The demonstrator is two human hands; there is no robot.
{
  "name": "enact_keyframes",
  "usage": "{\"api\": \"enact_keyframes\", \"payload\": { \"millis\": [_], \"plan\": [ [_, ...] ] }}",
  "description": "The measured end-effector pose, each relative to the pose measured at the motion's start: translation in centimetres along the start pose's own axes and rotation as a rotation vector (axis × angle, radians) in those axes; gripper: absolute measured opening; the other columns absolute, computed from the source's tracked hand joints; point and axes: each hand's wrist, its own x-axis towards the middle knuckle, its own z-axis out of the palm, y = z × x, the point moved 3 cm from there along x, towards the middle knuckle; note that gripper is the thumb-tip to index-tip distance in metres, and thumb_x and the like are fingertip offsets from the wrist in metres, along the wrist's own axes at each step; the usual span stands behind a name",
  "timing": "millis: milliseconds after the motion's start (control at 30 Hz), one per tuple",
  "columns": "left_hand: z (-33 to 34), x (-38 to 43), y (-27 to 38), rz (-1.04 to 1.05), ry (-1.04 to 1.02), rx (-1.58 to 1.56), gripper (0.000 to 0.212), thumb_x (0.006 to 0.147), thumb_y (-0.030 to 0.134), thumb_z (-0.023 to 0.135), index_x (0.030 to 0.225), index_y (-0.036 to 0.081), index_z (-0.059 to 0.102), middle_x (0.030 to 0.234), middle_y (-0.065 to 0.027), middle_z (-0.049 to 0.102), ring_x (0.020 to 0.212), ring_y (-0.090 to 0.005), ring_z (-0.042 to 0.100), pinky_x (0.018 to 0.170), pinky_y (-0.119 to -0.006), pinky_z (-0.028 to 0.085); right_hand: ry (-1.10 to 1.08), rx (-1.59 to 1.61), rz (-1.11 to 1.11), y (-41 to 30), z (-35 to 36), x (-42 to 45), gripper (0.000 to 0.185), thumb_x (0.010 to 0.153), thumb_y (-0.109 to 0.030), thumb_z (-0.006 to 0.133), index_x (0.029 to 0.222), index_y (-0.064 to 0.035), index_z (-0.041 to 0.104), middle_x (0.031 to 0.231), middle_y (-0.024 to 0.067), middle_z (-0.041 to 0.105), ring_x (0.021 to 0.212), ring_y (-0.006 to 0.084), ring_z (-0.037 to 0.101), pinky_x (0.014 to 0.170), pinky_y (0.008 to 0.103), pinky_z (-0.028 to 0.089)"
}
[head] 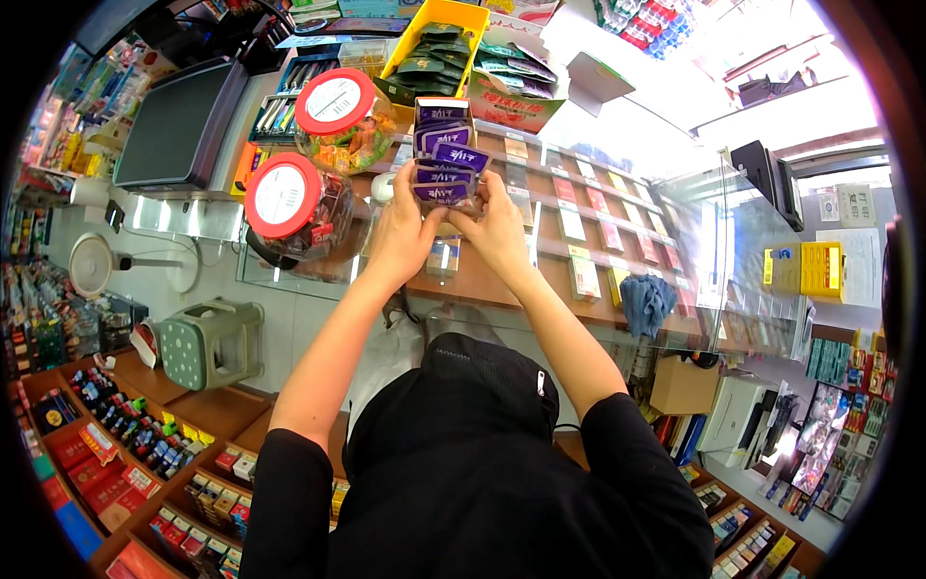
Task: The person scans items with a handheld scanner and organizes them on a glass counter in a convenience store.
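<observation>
Both my hands hold the near end of a small open box (443, 108) of purple packets (461, 155). My left hand (400, 235) grips its left side and my right hand (499, 231) its right side, thumbs close together at the front. Several purple packets lean towards me in overlapping rows. Just left of my left hand stand two clear plastic jars of wrapped sweets with red lids, a nearer jar (322, 224) and a farther jar (380, 137). Beneath my hands is a glass display counter (499, 289) with small boxes inside.
Beyond the purple packets are a yellow box (477, 29) of dark green packets and a carton (506, 105) of assorted packets. A crumpled blue cloth (648, 304) lies at the counter's near edge. A plastic step stool (210, 344) stands on the floor at left.
</observation>
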Motion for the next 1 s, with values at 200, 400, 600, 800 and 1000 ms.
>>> {"api": "enact_keyframes", "payload": {
  "millis": [200,400,600,800,1000],
  "plan": [
    [-0.8,0.4,0.3,-0.031,-0.067,0.161,0.062,0.091,0.016,0.059,0.140,-0.003,0.026,0.128,-0.0301,0.050,0.116,-0.0465,0.051,0.093,-0.048,0.044,-0.064,0.018,0.085,-0.6,-0.1,0.0,0.063,0.072,-0.023,0.079,0.124,-0.0054,0.048,0.102,0.0172,0.064,0.094,0.0327,0.062,0.080,0.0404,0.050],
    [0.3,-0.2,-1.4,-0.038,0.014,0.213,0.052,0.093,0.008,0.053,0.140,0.001,0.032,0.115,-0.0283,0.058,0.104,-0.0457,0.057,0.084,-0.049,0.045,-0.150,-0.014,-0.049,-0.8,-0.6,0.5,0.065,0.075,-0.016,0.072,0.129,0.0001,0.039,0.108,0.0235,0.061,0.103,0.0427,0.058,0.086,0.0482,0.048],
    [0.2,0.6,0.6,-0.093,0.004,0.100,0.048,0.090,0.002,0.052,0.136,0.000,0.037,0.113,-0.0278,0.059,0.101,-0.0447,0.058,0.081,-0.049,0.046,-0.174,-0.224,-0.064,0.3,-0.4,1.1,0.053,0.076,0.000,0.060,0.125,0.0016,0.041,0.096,0.0279,0.062,0.093,0.0451,0.061,0.078,0.0507,0.049],
    [0.1,0.8,-1.2,0.045,0.004,0.499,0.042,0.084,0.005,0.062,0.123,-0.004,0.048,0.111,-0.0248,0.055,0.106,-0.0418,0.050,0.091,-0.048,0.041,-0.012,-0.535,-0.170,0.8,-0.2,1.9,0.035,0.070,-0.006,0.065,0.103,-0.0022,0.052,0.078,0.0193,0.061,0.079,0.0394,0.061,0.071,0.0493,0.048],
    [0.0,1.3,-0.9,0.063,0.025,0.454,0.074,0.081,0.003,0.065,0.143,-0.005,0.026,0.112,-0.0250,0.057,0.103,-0.0418,0.052,0.089,-0.049,0.041,-0.025,-0.732,-0.269,-1.2,-0.3,1.0,0.074,0.067,-0.026,0.080,0.131,-0.0080,0.048,0.087,0.0072,0.064,0.093,0.0237,0.056,0.086,0.0396,0.037]
  ]
}}
